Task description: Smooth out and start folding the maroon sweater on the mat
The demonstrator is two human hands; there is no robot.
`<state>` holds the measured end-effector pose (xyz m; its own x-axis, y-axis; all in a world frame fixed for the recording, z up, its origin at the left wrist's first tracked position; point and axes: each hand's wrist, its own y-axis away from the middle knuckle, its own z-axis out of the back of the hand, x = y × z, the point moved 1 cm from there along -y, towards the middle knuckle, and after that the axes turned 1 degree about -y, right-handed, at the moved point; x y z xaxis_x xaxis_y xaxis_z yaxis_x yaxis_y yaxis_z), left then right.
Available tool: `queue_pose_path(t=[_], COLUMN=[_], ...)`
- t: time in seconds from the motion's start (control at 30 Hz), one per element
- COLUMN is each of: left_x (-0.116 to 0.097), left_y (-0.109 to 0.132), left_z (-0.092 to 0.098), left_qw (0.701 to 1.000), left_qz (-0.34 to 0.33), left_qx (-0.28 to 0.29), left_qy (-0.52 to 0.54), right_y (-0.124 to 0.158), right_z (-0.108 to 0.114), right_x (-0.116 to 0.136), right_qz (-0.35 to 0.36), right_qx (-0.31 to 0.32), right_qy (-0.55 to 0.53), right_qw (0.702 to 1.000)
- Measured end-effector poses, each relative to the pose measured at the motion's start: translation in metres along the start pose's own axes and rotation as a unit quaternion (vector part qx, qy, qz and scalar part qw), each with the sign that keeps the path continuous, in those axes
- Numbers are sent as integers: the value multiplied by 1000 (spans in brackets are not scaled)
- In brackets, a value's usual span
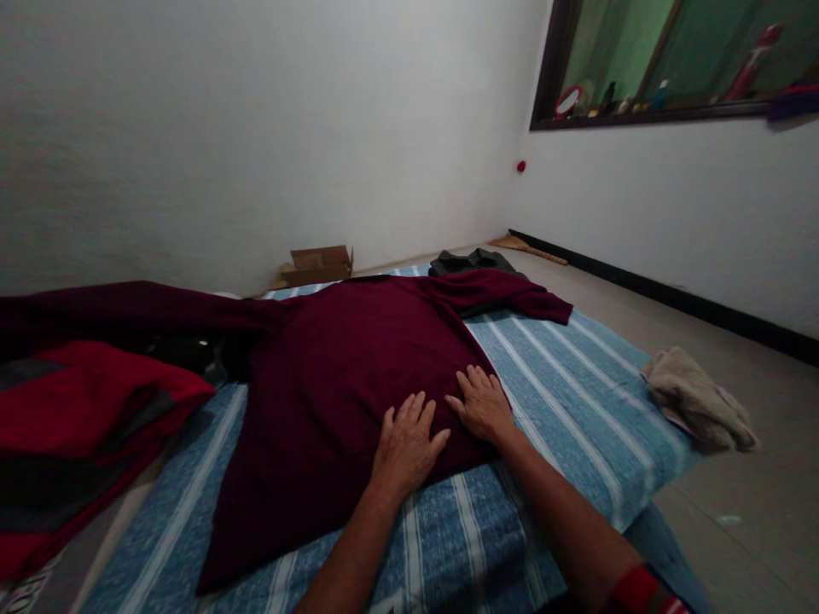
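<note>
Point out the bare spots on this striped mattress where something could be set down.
Most open: the striped mattress to the right of the maroon sweater, up to the beige cloth at its corner. A narrower strip lies bare between the sweater and the red garment pile. The middle is crowded: left hand and right hand press flat on the sweater.

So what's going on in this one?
A person has both hands flat on a maroon sweater spread out on a blue striped mattress. The left hand and right hand rest side by side near the sweater's lower edge, fingers spread, gripping nothing. A red garment lies heaped to the left, and a beige cloth sits at the mattress's right corner.
</note>
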<state>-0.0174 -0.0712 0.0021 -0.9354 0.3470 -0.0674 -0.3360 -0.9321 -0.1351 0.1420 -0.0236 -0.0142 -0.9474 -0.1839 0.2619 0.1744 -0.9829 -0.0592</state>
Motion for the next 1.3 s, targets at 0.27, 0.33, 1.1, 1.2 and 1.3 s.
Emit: queue_pose_path(t=[0.27,0.33,1.1,1.2,1.3], left_x=[0,0,1,1,0], left_y=[-2,-3,-5,-5,-5], left_z=[1,0,-2,-2,-3], left_qw=[1000,1000,999,999,999], left_qz=[-6,-9,-16,-14,-9], left_qx=[-5,-7,-9,-4,2], left_qy=[-15,-19,-42,-47,-51], right_y=[0,-1,-1,-2,-1], right_z=[3,4,6,6,6], right_x=[0,-1,-2,-2,-1], right_qz=[1,-2,-1,-3,-2], right_qx=[-3,0,-4,-4,-4], right_qy=[-2,-3,-5,-1,3], right_qw=[1000,1000,1000,1000,1000])
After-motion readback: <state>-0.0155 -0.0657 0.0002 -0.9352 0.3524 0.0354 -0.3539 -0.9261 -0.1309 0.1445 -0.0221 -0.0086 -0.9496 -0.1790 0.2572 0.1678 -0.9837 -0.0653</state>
